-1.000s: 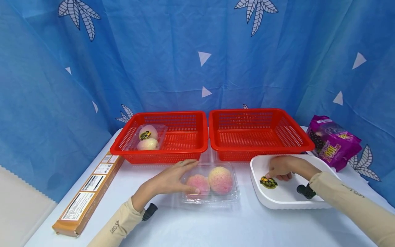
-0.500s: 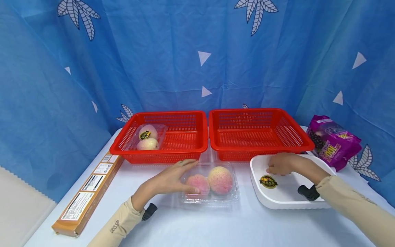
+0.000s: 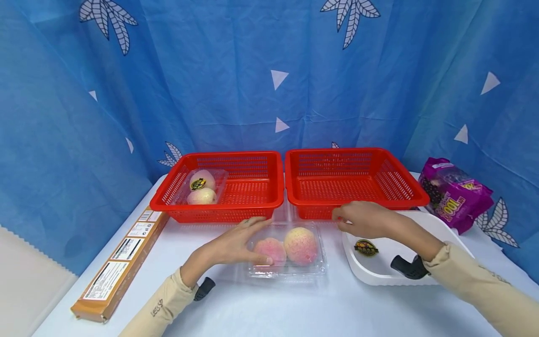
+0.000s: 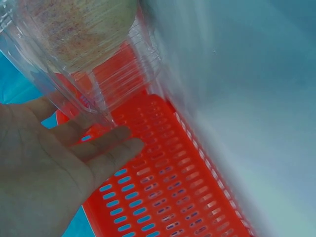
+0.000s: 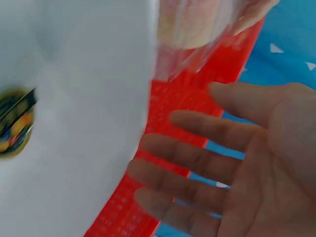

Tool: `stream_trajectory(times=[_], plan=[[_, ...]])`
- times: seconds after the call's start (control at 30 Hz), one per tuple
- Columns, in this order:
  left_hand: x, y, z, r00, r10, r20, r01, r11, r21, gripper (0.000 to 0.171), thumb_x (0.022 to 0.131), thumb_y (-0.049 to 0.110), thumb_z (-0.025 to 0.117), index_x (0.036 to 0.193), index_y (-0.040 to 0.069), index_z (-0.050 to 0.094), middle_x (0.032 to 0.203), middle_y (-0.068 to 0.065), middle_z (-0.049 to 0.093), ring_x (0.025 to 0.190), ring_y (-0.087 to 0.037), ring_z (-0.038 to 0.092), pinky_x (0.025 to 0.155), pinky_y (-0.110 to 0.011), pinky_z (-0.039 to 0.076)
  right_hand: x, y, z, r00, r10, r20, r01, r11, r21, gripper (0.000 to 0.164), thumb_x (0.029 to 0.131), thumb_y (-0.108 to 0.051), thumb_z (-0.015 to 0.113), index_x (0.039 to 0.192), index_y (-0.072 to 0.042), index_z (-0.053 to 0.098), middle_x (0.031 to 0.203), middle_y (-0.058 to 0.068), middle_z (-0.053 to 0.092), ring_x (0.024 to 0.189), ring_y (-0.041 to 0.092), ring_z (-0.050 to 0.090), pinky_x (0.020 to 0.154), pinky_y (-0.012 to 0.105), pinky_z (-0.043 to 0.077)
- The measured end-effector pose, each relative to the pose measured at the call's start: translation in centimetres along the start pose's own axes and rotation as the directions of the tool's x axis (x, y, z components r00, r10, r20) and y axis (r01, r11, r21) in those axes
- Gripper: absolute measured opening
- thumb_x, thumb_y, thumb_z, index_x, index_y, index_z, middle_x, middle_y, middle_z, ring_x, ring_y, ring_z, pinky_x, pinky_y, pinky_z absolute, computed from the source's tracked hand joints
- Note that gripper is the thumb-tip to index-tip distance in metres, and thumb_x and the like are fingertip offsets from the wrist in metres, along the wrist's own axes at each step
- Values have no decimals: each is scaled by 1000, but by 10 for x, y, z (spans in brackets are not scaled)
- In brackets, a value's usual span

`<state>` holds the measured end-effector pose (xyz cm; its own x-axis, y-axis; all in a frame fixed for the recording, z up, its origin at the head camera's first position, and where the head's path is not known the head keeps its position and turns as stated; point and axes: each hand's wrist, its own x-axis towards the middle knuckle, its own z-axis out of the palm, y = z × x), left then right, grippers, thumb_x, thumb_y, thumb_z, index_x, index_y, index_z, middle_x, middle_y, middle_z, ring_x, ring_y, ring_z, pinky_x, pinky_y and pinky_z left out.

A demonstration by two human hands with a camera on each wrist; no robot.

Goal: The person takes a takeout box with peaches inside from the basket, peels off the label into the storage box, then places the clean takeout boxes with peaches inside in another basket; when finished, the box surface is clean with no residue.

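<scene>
My left hand (image 3: 233, 244) rests at the left side of a clear plastic clamshell box (image 3: 290, 272), its thumb at the near side and fingers at the far side. Two peaches, a pink one (image 3: 269, 249) and a yellow-pink one (image 3: 302, 245), lie inside. In the left wrist view, straight fingers (image 4: 116, 158) touch the box wall. My right hand (image 3: 364, 219) is over the far left rim of a white basin (image 3: 375, 279). Its fingers (image 5: 192, 158) are spread and hold nothing in the right wrist view. A round black-and-gold sticker (image 3: 366, 247) lies in the basin.
Two red baskets stand behind. The left basket (image 3: 216, 215) contains another clear box of peaches (image 3: 203, 196) with a round sticker; the right basket (image 3: 358, 203) is beside it. A purple snack bag (image 3: 459, 199) sits at the right. A long brown carton (image 3: 122, 262) lies at the left.
My right hand has come up out of the basin and moved left, toward the clear box. The left hand and the box stay in place.
</scene>
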<state>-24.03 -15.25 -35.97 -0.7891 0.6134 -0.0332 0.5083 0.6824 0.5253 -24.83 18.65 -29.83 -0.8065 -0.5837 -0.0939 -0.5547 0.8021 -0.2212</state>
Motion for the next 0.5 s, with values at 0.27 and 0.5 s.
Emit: stream_trajectory(times=[0.27, 0.5], plan=[[-1, 2, -1, 1000, -8, -14, 8, 1000, 3, 93, 71, 65, 71, 150, 32, 33, 146, 2, 37, 132, -24, 37, 101, -54, 40, 25, -18, 9, 991, -130, -46, 135, 981, 140, 30, 96, -16, 56, 125, -10, 63, 120, 4, 65, 113, 24, 59, 95, 44, 49], [0, 4, 0, 999, 18, -31, -17, 999, 27, 94, 69, 67, 72, 148, 29, 37, 143, 3, 41, 129, -20, 41, 100, -50, 42, 52, -26, 29, 979, -204, 11, 196, 955, 224, 38, 100, -24, 49, 134, -6, 55, 128, 9, 60, 118, 26, 55, 99, 46, 46]])
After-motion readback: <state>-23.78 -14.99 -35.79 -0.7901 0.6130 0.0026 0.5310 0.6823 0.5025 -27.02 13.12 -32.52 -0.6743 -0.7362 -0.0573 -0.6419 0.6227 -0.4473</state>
